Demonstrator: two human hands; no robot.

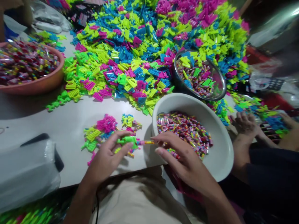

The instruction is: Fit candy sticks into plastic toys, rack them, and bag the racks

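Note:
My left hand (pixel 112 152) holds a green plastic piece (pixel 128 141) between thumb and fingers, above the white table. A thin wrapped candy tube (pixel 146 142) sticks out from the right end of that piece. The fingertips of my right hand (pixel 175 152) meet the tube's far end, thumb and forefinger close together. Beneath and left of my hands lies a small group of pink, yellow, green and blue pieces (pixel 106 123). To the right, partly behind my right hand, stands a white basin (pixel 221 146) holding many candy tubes (pixel 187 127).
A large heap of coloured plastic pieces (pixel 130 53) covers the table's back. A metal bowl (pixel 220 77) rests against the heap, and an orange basin (pixel 56 74) stands left. A plastic-wrapped package (pixel 28 174) lies front left. Another person's hand (pixel 245 124) is at right.

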